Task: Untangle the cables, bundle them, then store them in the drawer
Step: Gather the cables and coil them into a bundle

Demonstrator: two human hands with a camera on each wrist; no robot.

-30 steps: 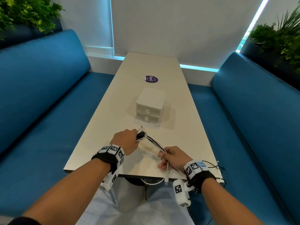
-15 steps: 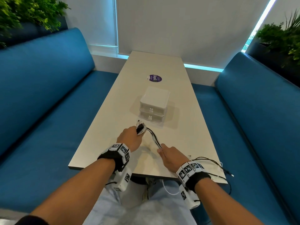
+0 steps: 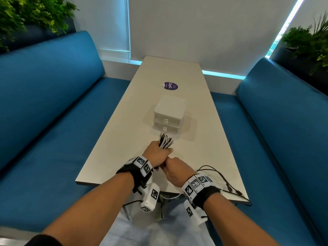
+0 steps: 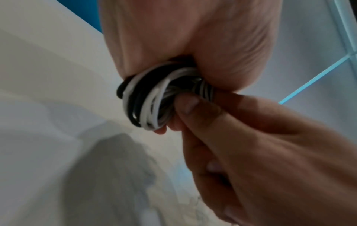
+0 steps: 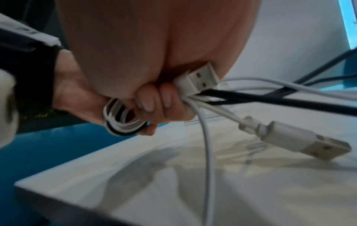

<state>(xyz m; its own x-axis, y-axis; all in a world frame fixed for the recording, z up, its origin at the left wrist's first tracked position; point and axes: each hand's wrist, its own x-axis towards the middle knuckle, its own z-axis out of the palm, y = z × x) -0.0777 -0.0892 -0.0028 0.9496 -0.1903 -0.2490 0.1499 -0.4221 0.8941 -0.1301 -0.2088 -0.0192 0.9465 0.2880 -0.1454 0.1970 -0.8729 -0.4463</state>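
Note:
A coil of black and white cables (image 3: 166, 142) sticks out of my left hand (image 3: 158, 152), which grips it in a fist just in front of the white two-drawer unit (image 3: 168, 114); both drawers are shut. My right hand (image 3: 171, 165) is pressed against the left one. In the left wrist view the coil (image 4: 146, 97) sits under my left palm (image 4: 183, 38), and the right hand's thumb (image 4: 190, 105) presses on it. In the right wrist view my right hand (image 5: 164, 97) grips loose strands and a white USB plug (image 5: 201, 81). Another USB plug (image 5: 309, 142) dangles over the table.
A thin black cable (image 3: 221, 178) lies at the table's (image 3: 124, 139) near right corner and trails over the edge. A purple sticker (image 3: 170, 86) lies beyond the drawer unit. Blue benches (image 3: 53, 121) flank the table, with plants behind them.
My right hand has travelled along the stretched cables up to my left hand. The slack is now gathered, and the coil in my left hand is thicker.

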